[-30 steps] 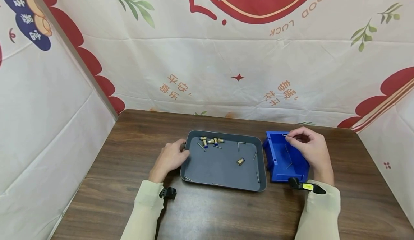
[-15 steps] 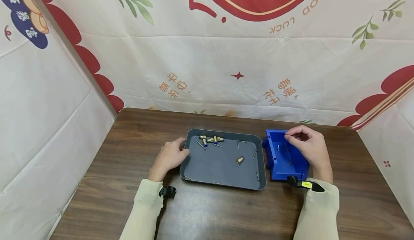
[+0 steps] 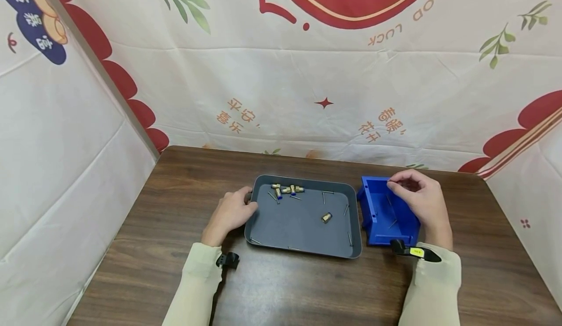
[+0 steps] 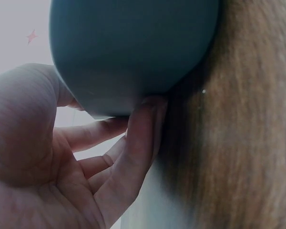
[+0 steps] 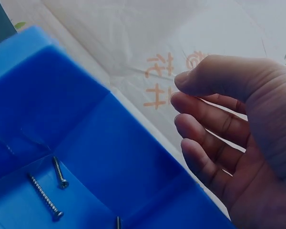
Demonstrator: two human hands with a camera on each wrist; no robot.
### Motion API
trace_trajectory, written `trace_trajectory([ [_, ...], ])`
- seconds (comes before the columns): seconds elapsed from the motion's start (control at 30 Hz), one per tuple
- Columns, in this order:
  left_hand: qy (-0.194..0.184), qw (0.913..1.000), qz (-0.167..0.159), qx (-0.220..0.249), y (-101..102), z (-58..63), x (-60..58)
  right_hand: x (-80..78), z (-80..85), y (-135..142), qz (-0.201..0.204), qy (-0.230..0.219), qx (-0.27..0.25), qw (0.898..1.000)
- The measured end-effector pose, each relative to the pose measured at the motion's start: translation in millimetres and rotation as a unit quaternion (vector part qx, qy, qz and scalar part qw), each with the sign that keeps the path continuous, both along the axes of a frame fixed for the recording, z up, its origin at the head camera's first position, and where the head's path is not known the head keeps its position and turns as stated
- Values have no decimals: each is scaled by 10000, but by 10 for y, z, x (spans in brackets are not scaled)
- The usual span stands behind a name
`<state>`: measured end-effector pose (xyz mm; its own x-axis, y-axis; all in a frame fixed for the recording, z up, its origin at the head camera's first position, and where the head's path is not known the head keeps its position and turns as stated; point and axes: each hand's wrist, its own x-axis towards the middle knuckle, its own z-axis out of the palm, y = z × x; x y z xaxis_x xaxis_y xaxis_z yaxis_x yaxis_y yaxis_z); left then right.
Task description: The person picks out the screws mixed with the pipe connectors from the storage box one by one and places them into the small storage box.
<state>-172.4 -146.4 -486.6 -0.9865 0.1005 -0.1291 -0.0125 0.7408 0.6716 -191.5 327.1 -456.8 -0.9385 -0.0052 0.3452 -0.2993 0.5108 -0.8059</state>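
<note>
My left hand (image 3: 230,216) grips the left end of a grey tray (image 3: 298,231); in the left wrist view its fingers (image 4: 138,138) curl against the tray's outer wall. Over the far right side of a blue plastic bin (image 3: 372,223) is my right hand (image 3: 419,199). Its fingers are loosely bent, and nothing shows between thumb and fingertips in the right wrist view. Inside the bin lie a short screw (image 5: 60,172) and a longer screw (image 5: 44,196), with part of another screw (image 5: 118,222) at the lower edge of that view.
Several brass fittings (image 3: 278,194) with blue collars cluster at the tray's back left. A lone brass fitting (image 3: 326,217) lies right of centre, and loose screws (image 3: 350,238) are scattered along the tray's sides. A cloth wall (image 3: 272,82) stands behind the wooden table (image 3: 281,292).
A screw pinched in my right hand was let go and dropped into the blue bin. My left hand has stayed on the tray.
</note>
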Motion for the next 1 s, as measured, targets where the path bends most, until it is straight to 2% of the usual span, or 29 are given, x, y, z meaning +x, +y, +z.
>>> trace_trajectory([
  [0.17,-54,10000,-4,57,9,13,4,-13,41,-65,25,120,10,9999],
  [0.37,-93,10000,4,15,5,8,-1,-13,140,-251,332,134,-97,9993],
  [0.63,-91,10000,12,19,-2,16,10,-54,210,-536,951,139,-102,9953],
  [1.0,-103,9999,-1,70,1,27,15,-131,182,-946,1917,273,-181,9809],
])
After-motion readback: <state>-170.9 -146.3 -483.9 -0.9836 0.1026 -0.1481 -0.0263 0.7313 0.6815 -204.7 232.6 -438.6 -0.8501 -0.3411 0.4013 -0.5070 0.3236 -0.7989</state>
